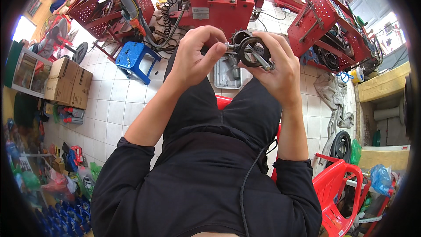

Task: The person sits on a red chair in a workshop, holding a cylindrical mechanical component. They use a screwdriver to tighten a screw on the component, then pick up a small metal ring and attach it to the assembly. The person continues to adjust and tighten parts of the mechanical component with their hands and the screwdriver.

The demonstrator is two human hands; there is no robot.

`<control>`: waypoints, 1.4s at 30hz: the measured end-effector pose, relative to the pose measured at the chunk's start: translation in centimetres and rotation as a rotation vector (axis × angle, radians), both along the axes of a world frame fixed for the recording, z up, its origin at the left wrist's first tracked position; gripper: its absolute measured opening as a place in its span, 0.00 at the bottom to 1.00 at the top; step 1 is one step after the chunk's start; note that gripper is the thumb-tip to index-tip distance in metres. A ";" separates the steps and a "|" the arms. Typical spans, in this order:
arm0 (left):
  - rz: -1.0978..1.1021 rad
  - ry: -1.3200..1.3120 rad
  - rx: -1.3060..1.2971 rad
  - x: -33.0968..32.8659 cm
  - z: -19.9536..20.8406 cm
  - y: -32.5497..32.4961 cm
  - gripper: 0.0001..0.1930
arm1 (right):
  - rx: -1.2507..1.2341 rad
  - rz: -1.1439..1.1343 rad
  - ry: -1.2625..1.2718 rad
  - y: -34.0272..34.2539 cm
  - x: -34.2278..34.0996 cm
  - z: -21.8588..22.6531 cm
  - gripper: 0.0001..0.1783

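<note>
My right hand [280,63] is closed around a dark, ring-shaped metal machine part [253,40], held up over my knees. A shiny rod [262,61] lies across the ring's opening, its end close to my right fingers. From the part's left side sticks out a small silver bolt-like fitting [230,46]. Thumb and forefinger of my left hand [199,52] close on the fitting's outer end; the exact contact is partly hidden. Below the hands, a silver metal tray [217,79] on the floor holds grey metal parts [234,71].
A blue plastic stool [133,59] stands ahead on the left. Red machinery [219,8] with hoses is straight ahead, and a red tool cart [326,26] is at the right. Cardboard boxes [68,81] sit far left. Behind me on the right is a red plastic chair [337,193].
</note>
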State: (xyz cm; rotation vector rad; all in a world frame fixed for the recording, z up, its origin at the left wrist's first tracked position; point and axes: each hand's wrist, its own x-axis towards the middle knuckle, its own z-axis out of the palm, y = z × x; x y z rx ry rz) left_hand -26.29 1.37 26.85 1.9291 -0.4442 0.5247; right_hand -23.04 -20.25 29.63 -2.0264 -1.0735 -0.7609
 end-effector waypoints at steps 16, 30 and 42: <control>0.019 -0.132 0.027 0.8 0.2 -0.2 0.13 | -0.012 0.001 0.003 0.1 0.3 -0.4 0.29; -0.128 0.049 -0.029 0.4 1.4 0.2 0.11 | 0.004 0.011 0.019 0.0 0.4 -0.4 0.28; 0.059 -0.627 0.159 0.6 1.8 -3.2 0.23 | 0.007 0.006 -0.003 0.2 0.7 -0.9 0.30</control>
